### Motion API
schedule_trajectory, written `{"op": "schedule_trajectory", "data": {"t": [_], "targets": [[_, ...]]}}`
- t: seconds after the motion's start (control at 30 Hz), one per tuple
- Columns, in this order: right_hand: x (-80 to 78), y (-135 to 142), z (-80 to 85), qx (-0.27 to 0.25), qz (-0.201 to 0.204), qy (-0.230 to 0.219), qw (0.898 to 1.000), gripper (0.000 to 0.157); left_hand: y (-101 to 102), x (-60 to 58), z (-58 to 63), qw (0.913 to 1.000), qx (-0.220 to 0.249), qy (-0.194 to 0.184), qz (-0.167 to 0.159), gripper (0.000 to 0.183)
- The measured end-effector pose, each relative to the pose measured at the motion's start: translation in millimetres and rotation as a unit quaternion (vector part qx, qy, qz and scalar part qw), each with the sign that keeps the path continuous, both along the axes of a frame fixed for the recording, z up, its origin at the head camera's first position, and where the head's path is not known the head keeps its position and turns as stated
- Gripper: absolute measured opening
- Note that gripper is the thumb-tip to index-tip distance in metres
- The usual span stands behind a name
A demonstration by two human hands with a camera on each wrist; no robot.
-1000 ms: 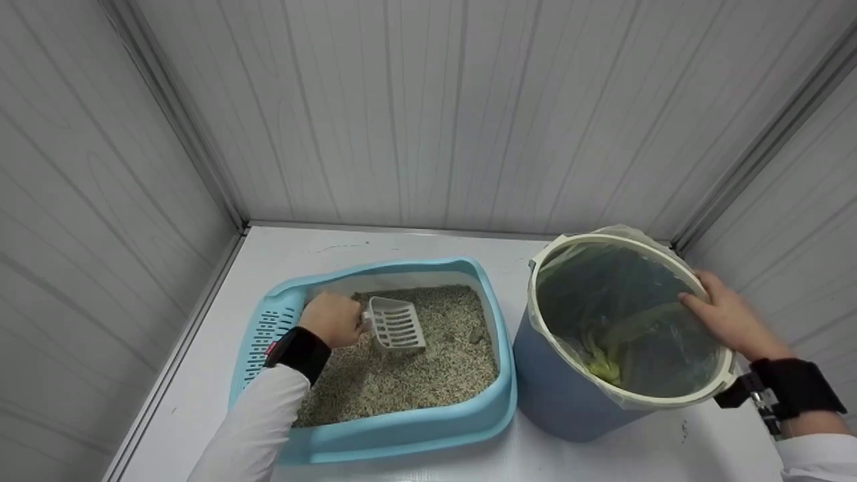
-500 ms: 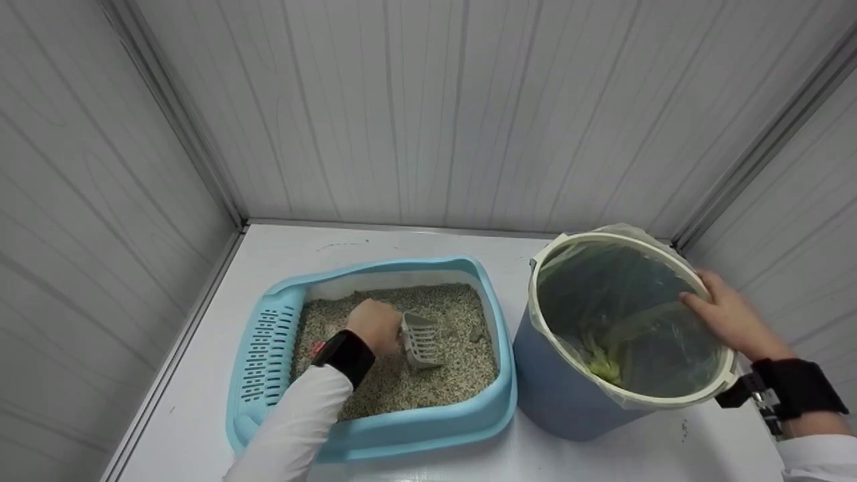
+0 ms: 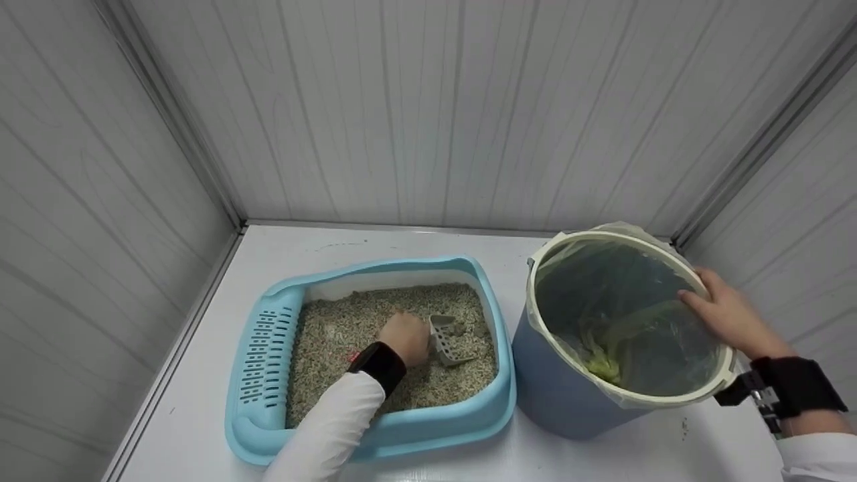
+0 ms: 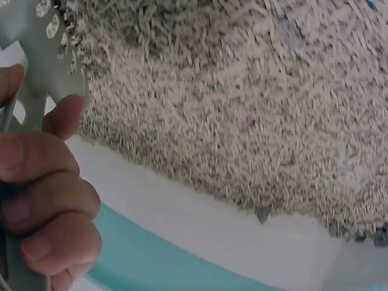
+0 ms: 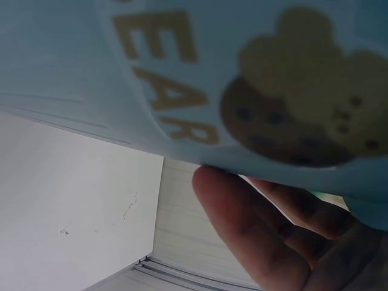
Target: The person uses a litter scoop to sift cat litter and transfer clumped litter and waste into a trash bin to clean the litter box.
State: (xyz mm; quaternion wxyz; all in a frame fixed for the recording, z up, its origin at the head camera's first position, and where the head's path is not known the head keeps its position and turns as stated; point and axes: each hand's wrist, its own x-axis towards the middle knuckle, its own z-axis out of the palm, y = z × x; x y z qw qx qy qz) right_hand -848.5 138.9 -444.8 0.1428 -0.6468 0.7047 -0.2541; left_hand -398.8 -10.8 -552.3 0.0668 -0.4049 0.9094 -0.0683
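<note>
My left hand point(image 3: 406, 338) grips the handle of a pale slotted litter scoop point(image 3: 440, 343), its blade down at the litter. Up close in the left wrist view, the fingers point(image 4: 57, 197) curl round the handle. Grainy litter point(image 3: 328, 341) covers the floor of a light blue litter box point(image 3: 442, 420). To its right stands a blue bucket point(image 3: 566, 398) lined with a clear bag, a yellow-green bunched part point(image 3: 602, 365) inside. My right hand point(image 3: 733, 321) holds the bucket's right rim, thumb over the edge. In the right wrist view, the bucket's printed side point(image 5: 200, 79) shows above the fingers.
Box and bucket stand close together on a white tabletop point(image 3: 301, 248). Grey panelled walls point(image 3: 415, 114) rise behind and at both sides. A slotted ledge point(image 3: 268, 355) runs along the box's left end.
My left hand has moved the scoop rightward through the box, toward its right end, and the blade has turned more on edge. The right hand and bucket have stayed put.
</note>
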Motion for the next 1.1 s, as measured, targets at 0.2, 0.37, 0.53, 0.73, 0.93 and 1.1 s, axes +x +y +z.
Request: {"op": "schedule_trajectory", "data": {"t": [0.2,0.37,0.53,0.73,0.93,1.1], "targets": [[-0.7,1.2,2.2,-0.006,0.001,-0.002,1.0,0.055,-0.7,-1.8,-6.9,0.9973,0.046,0.052,0.022,0.04],[-0.8,2.2,2.0,-0.006,0.001,-0.002,1.0,0.055,-6.7,5.7,-8.9,0.989,0.118,0.084,0.029,0.043],[0.1,2.9,1.2,-0.002,0.003,-0.006,1.0,0.056,-9.7,12.7,-8.5,0.9819,0.159,0.102,0.013,0.047],[0.6,3.6,1.4,0.003,0.004,-0.011,1.0,0.056,-11.7,17.4,-11.6,0.9802,0.162,0.114,-0.007,0.045],[1.4,3.5,0.4,0.018,0.002,-0.016,1.0,0.059,-14.2,23.2,-18.4,0.9753,0.168,0.143,-0.004,0.047],[0.4,2.4,-0.5,0.003,0.003,-0.006,1.0,0.056,-18.1,29.8,-17.7,0.9654,0.183,0.185,0.014,0.048]]}}
